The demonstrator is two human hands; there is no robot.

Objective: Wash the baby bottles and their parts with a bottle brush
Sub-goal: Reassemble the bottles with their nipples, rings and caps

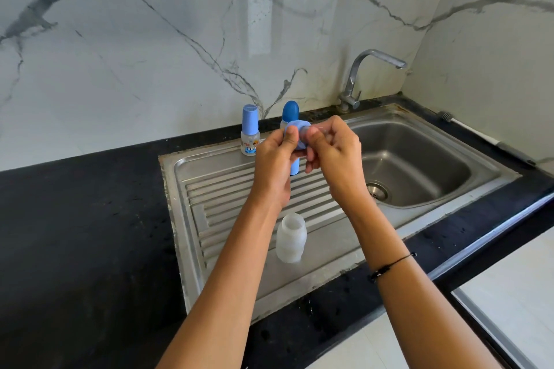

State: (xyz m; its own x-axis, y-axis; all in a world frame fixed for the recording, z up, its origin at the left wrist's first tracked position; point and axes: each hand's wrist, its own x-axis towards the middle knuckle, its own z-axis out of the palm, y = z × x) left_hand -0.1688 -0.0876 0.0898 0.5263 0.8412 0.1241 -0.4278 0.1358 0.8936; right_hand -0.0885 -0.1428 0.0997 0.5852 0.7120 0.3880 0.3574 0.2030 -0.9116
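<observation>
My left hand point(277, 159) grips a light blue bottle collar ring point(292, 129) above the drainboard. My right hand point(332, 153) pinches the clear teat point(307, 130) that sits in that ring. An open frosted bottle body point(290, 238) stands on the drainboard below my forearms, without a top. A small capped bottle with a light blue cap point(249, 135) stands at the back of the drainboard. A second bottle with a darker blue dome cap point(290, 111) stands behind my hands, mostly hidden. A blue piece point(294, 168) shows under my hands. The bottle brush point(485, 138) lies on the counter right of the sink.
The steel sink bowl point(419, 159) with its drain point(376, 190) lies right of the ribbed drainboard point(227, 189). The tap point(359, 81) stands behind the bowl, no water running. Black countertop point(84, 219) surrounds the sink; a marble wall rises behind.
</observation>
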